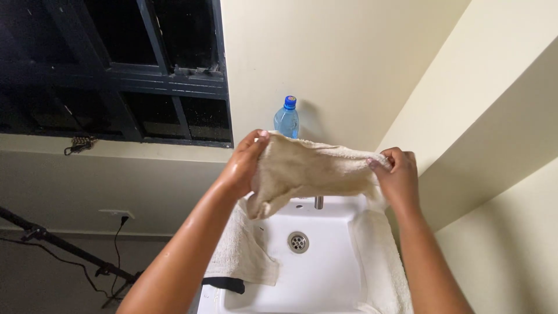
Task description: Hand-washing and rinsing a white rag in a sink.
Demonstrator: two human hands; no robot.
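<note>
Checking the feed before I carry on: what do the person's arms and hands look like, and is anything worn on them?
Both arms are bare up to where the frame cuts them off: no sleeves, gloves, watch or bracelets show. The left hand and its forearm glisten as if wet. The right hand shows no rings on the fingers that are visible. No markings or cables appear on either arm.
</note>
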